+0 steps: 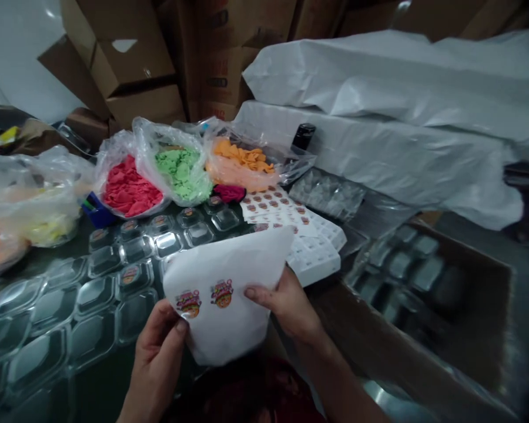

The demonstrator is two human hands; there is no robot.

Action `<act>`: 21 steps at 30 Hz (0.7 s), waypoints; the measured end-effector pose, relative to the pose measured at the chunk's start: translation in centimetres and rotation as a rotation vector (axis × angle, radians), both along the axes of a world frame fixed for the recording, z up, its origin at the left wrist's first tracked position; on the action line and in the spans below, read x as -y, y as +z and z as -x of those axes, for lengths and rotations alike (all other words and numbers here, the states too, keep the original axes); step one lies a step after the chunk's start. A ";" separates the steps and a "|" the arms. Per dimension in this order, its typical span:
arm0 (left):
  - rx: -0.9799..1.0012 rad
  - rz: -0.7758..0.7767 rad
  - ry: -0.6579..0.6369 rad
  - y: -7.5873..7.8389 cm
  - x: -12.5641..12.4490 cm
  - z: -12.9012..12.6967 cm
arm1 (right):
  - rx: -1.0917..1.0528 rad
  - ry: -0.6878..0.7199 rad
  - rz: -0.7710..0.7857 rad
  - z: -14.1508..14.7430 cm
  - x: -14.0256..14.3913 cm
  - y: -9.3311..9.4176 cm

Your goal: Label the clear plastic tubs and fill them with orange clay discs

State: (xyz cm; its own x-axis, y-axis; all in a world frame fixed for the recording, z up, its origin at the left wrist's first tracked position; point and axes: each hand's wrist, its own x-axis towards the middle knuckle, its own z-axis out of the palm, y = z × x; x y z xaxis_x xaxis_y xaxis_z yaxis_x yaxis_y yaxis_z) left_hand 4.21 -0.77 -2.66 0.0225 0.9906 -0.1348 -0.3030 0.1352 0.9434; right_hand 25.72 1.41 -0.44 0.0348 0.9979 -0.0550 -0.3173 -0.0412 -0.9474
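Cardboard boxes [127, 64] are stacked at the back, with white wrapped bundles [379, 117] lying to the right of them. Clear plastic trays [92, 282] cover the dark bench ahead of the hands. The left hand [156, 358] and right hand [286, 302] both hold a curled white sticker sheet [229, 294], each closed on one edge; the left thumb sits just beside two round stickers [205, 298] still on the sheet. Just beyond the right hand lies a fuller sticker sheet [273, 205] on a white tray [317, 252]. Farther ahead stand open bags of red [127, 191], green [183, 170] and orange [242, 158] pieces. Right of the right hand is a box [423, 305] holding more trays.
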 end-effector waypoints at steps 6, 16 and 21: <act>0.038 -0.032 -0.037 0.2 -0.2 -0.6 | -0.291 0.192 0.439 1.6 2.1 -1.0; -0.803 -0.508 0.208 1.1 -0.1 1.3 | 0.184 -0.140 0.483 1.8 2.6 -1.1; -1.085 -0.887 0.074 3.3 -0.7 -0.4 | 0.245 0.089 0.174 3.6 2.3 -0.2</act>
